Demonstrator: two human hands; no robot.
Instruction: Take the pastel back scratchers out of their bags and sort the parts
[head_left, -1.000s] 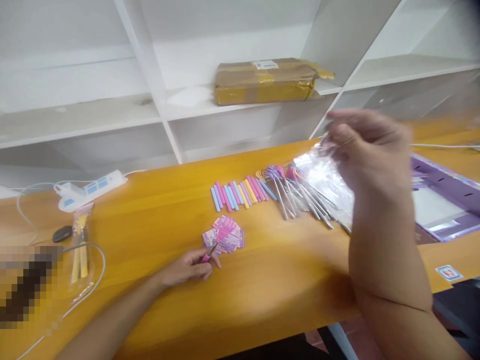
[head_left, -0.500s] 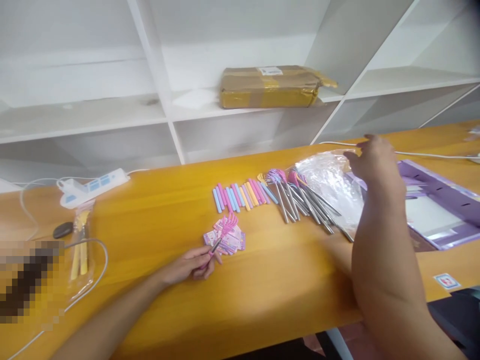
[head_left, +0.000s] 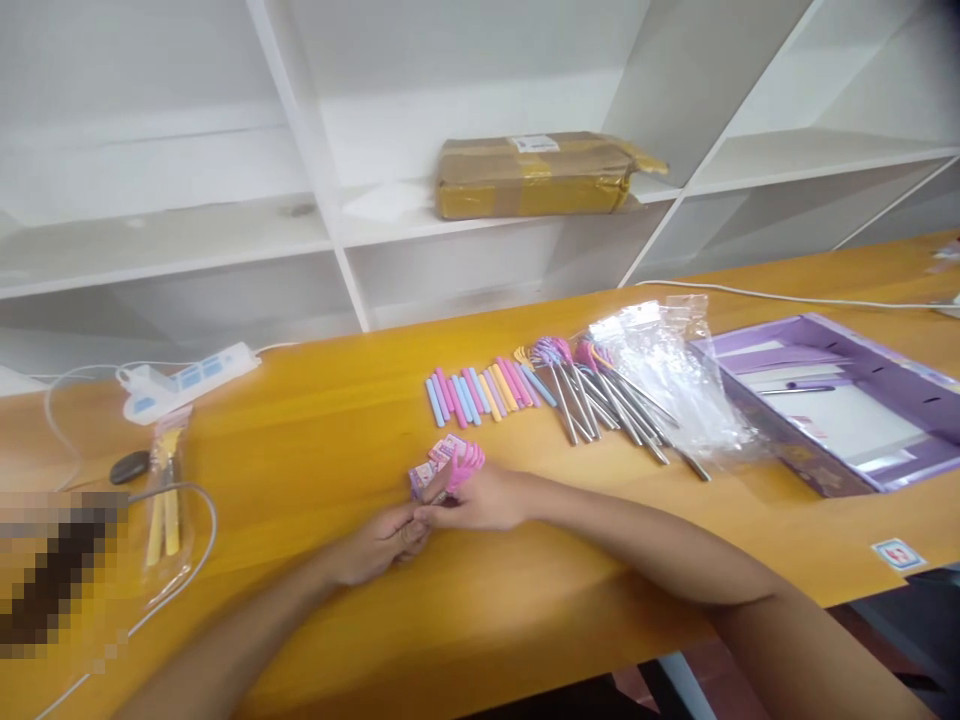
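Note:
My left hand [head_left: 382, 543] is closed around the handle end of a pink claw-shaped tool [head_left: 468, 462], just in front of a pile of small printed cards [head_left: 447, 448]. Over the cards, my right hand [head_left: 480, 497] has its fingers around the same tool below its pink claw head, touching my left hand. The tool's shaft is hidden by my fingers. Behind the cards lies a row of pink, blue and yellow tubes [head_left: 474, 392]. To their right are several metal rods with coloured claw heads [head_left: 634, 415], beside clear plastic bags [head_left: 679, 375].
An open purple box [head_left: 847, 475] stands at the right. A power strip [head_left: 191, 380], a dark oval object [head_left: 130, 467] and a bagged yellow set [head_left: 171, 500] lie left, with a white cable [head_left: 212, 525]. A taped carton [head_left: 525, 190] sits on the shelf.
My right hand has come from above the plastic bags down and left to the tool, and has closed on it. My left hand still holds the tool in about the same place.

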